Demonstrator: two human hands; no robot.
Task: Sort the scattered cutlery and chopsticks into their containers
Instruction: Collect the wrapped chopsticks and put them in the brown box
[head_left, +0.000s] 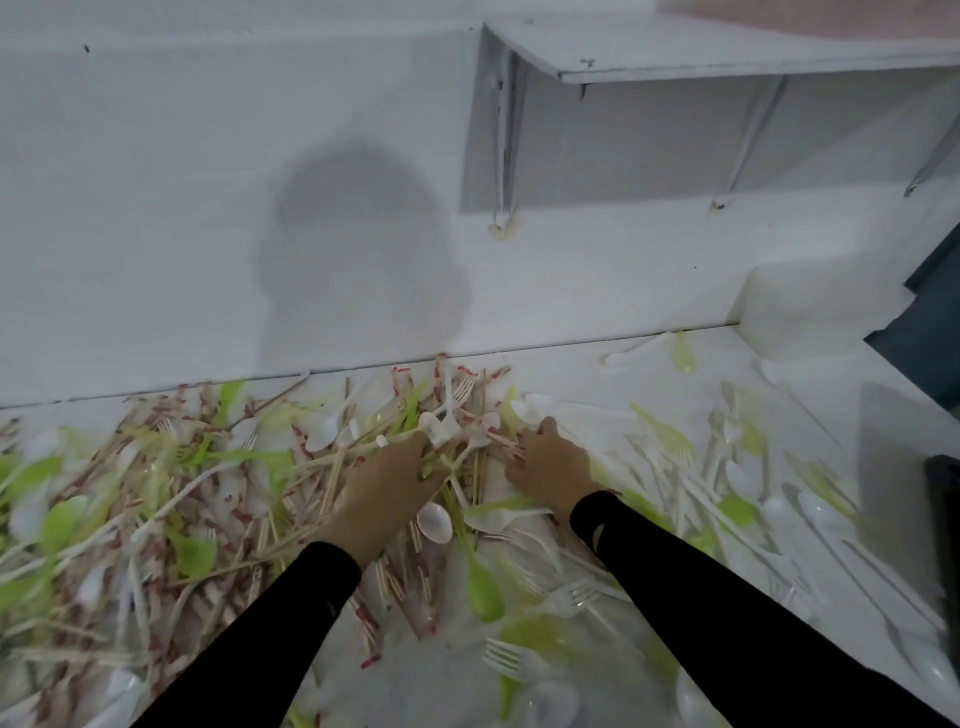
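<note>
Crowding the table (597, 374): chopsticks (335, 475), plastic cutlery (435, 521); left grip (384, 483) curled round chopsticks; right grip (550, 457) unclear

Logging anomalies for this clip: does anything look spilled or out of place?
Yes. Chopsticks and white and green plastic cutlery lie spilled in one tangled heap across the white surface, right up to the back wall.

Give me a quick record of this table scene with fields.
surface: white table against a white wall
pile: red-tipped wooden chopsticks, white plastic spoons, green plastic spoons, white plastic forks
left hand: fingers curled round a bunch of chopsticks
right hand: fingers curled into the pile, grip unclear
sleeves: black
</note>
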